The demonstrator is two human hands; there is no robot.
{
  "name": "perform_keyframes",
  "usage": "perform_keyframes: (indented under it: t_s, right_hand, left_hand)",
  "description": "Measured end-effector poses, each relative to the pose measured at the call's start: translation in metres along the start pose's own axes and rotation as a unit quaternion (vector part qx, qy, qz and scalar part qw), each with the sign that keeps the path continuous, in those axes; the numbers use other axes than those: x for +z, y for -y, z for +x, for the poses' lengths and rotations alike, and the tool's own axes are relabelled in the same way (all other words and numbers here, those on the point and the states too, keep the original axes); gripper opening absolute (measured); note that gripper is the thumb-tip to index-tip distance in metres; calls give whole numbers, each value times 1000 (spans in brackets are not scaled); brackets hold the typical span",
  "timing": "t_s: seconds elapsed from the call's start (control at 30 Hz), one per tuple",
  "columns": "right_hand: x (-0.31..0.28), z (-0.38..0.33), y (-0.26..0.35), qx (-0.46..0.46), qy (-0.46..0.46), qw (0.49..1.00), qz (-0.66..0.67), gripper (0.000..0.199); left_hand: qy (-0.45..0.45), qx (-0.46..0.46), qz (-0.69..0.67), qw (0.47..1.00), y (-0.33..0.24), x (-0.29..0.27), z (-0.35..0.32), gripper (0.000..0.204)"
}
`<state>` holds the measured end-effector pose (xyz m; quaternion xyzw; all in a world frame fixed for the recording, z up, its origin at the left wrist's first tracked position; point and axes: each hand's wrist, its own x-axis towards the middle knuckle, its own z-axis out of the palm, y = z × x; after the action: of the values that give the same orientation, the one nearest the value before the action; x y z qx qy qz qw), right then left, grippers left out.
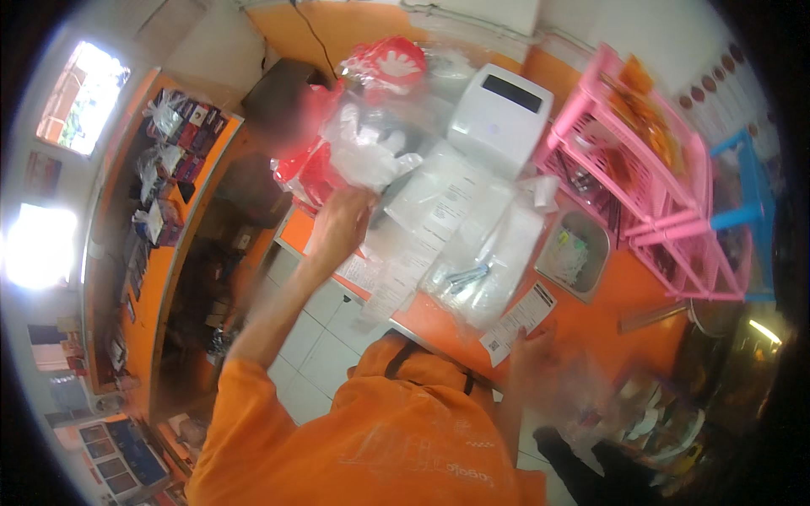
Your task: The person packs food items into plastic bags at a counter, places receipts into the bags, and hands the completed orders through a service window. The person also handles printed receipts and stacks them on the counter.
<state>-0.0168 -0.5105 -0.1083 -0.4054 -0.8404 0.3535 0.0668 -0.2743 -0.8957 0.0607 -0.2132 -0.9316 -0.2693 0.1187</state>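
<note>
Two bare hands work over an orange counter [430, 329], set apart from each other. At the left, the left hand [344, 221] reaches up to a pile of red plastic bags [310, 173] and a white plastic bag [369, 158]; its fingers curl at the near edge of the pile, though I cannot tell whether they pinch any film. The step in hand looks like reaching for or handling a bag; taking one up would call for parting a single layer from the rest. Clear plastic packets [498, 253] lie between the hands. At the right, the blurred right hand [540, 360] is at the lower right end of a printed paper slip [519, 320], which lies just beyond the fingers or under their tips; whether they are spread or pressed together cannot be told.
</note>
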Motion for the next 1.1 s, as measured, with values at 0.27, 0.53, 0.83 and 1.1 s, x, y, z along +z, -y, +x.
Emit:
perform_keyframes:
  t_s: [0.27,0.53,0.83,1.1]
  right_hand:
    - [-17,-35,237,-123,125,962,211,62]
    - [48,29,425,-251,216,899,285,41]
    - [21,43,346,15,182,913,366,28]
    - [19,18,361,25,240,875,419,36]
  left_hand:
    - [262,63,152,951,44,-52,157,15]
    - [119,161,-274,941,33,-76,162,23]
    - [356,111,84,924,112,-20,145,27]
    - [380,97,-133,910,117,-57,167,16]
